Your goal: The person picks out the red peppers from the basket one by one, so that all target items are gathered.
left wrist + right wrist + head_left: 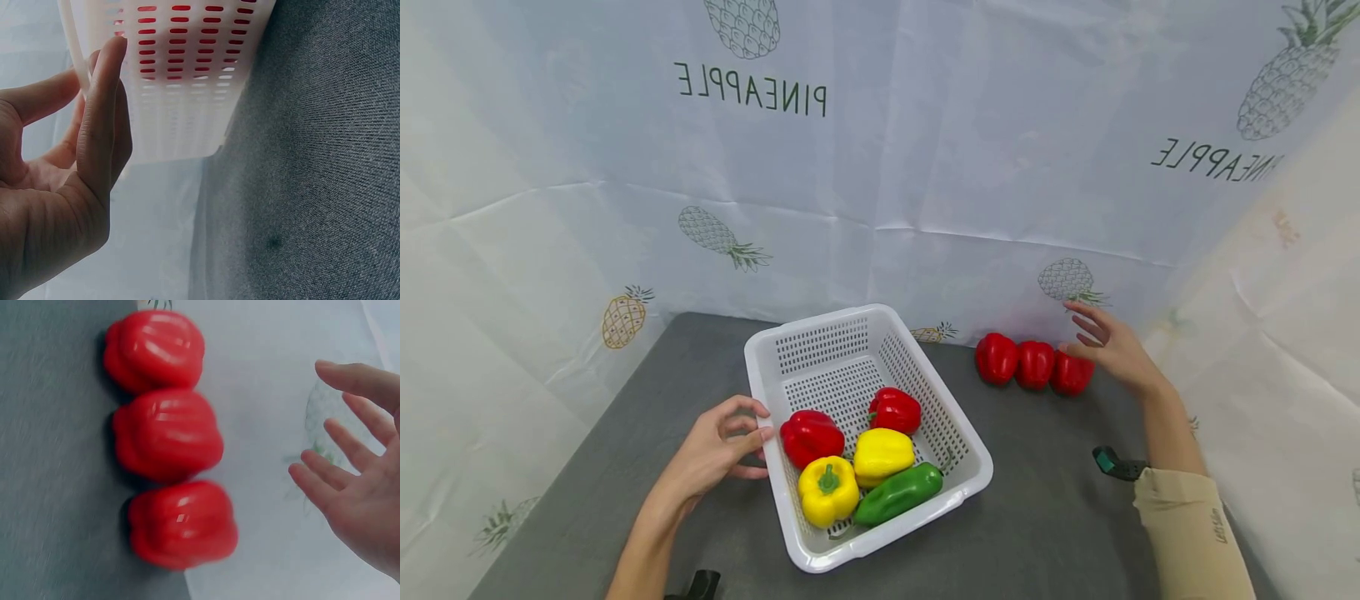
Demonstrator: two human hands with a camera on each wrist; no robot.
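My left hand pinches the left rim of a white plastic basket, thumb on the inner side and fingers outside, as the left wrist view also shows. Inside the basket lie two red bell peppers, two yellow bell peppers and a long green pepper. My right hand hovers over the right end of a row of three red bell peppers, its fingers spread and holding nothing. In the right wrist view these peppers sit side by side, apart from the hand.
A dark grey cloth-covered table lies under everything. Behind it hangs a pale curtain printed with pineapples, close behind the red row. Black straps show near both wrists.
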